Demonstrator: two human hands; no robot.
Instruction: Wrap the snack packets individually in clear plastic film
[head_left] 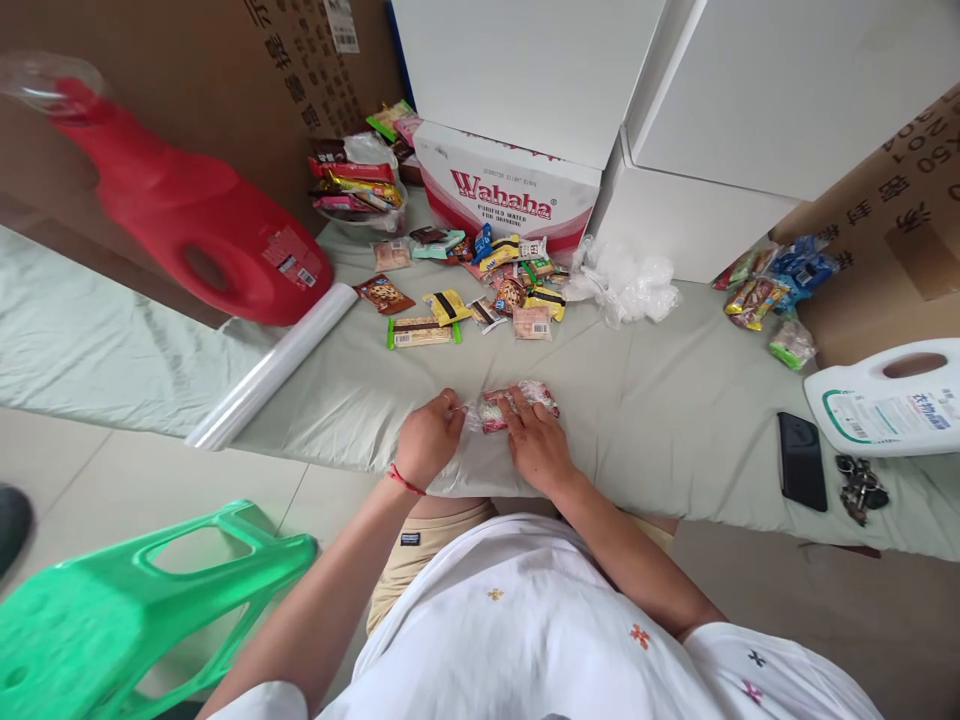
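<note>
A small snack packet (pixel 495 412) with red edges lies on the cloth in front of me, with crinkled clear plastic wrap around it. My right hand (pixel 541 440) rests on its top, fingers stretched out and slightly apart. To the left, the fingers of my left hand (pixel 431 435) are closed in a pinch on the loose end of the clear plastic wrap (pixel 471 416). Several wrapped snacks lie just beyond, among them a green-ended wafer packet (pixel 424 332), a yellow packet (pixel 448 307) and a brown cookie packet (pixel 385 294).
A roll of clear film (pixel 270 368) and a red jug (pixel 202 225) are at the left. Behind stand a Wahaha box (pixel 510 190) and crumpled clear plastic (pixel 626 283). A phone (pixel 802 462), keys (pixel 861 490) and white jug (pixel 892 400) lie right. A green stool (pixel 97 610) stands below left.
</note>
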